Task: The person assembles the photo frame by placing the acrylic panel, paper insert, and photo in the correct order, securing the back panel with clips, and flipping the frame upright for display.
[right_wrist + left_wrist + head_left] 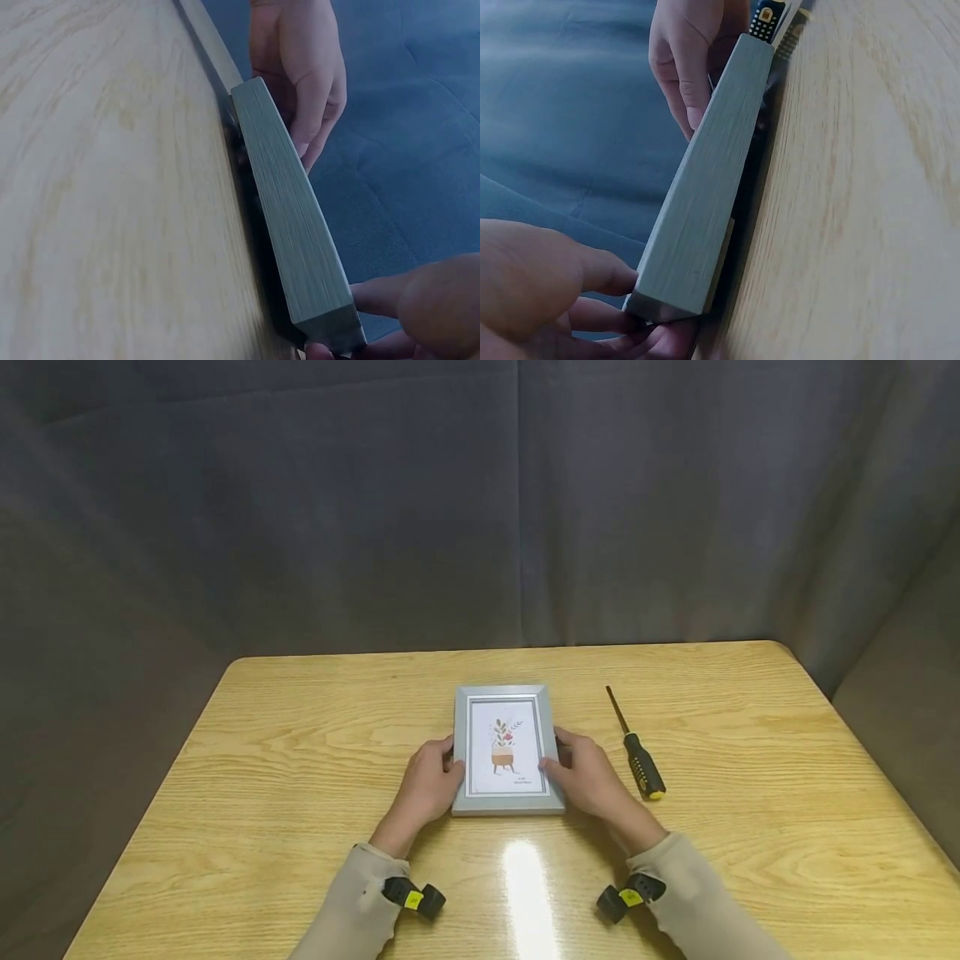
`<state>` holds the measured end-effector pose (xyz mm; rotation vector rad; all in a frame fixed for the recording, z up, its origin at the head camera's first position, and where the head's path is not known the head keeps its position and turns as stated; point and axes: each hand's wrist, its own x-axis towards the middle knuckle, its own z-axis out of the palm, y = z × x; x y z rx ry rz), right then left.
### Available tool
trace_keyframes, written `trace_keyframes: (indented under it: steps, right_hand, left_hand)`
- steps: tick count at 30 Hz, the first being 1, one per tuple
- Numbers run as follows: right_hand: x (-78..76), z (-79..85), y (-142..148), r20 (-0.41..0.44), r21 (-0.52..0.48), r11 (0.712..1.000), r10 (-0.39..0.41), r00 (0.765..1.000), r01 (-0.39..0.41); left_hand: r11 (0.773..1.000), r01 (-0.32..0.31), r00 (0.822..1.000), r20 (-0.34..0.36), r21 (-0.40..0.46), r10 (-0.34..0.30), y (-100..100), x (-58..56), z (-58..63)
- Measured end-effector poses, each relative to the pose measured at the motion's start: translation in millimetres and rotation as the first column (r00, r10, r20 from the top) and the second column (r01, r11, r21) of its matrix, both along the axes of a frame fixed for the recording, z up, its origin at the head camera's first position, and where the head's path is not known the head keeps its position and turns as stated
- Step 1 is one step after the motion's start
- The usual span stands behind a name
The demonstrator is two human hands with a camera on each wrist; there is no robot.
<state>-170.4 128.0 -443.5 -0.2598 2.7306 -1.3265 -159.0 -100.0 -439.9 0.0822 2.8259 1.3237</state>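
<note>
Both hands hold a silver-grey picture frame (507, 807) by its two long sides, picture facing up. Inside it is a white print with a potted plant on a stand. My left hand (431, 783) grips the left side, thumb on the front edge and fingers underneath. The right hand (592, 775) does the same on the opposite side. In the left wrist view the picture frame (697, 187) shows its edge close over the wooden surface, with a dark gap beneath. From the right wrist, fingers of my right hand (435, 307) curl under the near corner of the frame.
A screwdriver (643, 767) with a black and yellow handle lies right of the frame, its tip pointing away. The wooden table (300, 727) reaches back to a dark grey curtain (375, 527). Light reflects brightly off the table's front middle.
</note>
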Motion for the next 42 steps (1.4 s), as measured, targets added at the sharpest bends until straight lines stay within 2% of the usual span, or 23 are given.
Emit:
trace_keyframes:
  steps: [10, 26, 42]
  right_hand:
    - [2.7, -1.0, -4.1, -0.063, 0.064, 0.998, 0.005, 0.998, -0.001]
    - [5.1, -1.0, -6.4, -0.077, 0.128, 0.991, -0.013, 0.997, 0.023]
    - [5.0, -1.8, -6.7, -0.073, 0.126, 0.991, -0.024, 0.997, 0.033]
  left_hand:
    - [0.998, -0.014, 0.999, -0.039, -0.054, 0.012, 1.4, 1.9, -0.2]
    - [0.996, -0.015, 0.997, -0.071, -0.089, 0.008, 3.1, 5.4, 2.0]
    - [0.994, -0.013, 0.995, -0.101, -0.108, 0.002, 4.4, 6.1, 1.7]
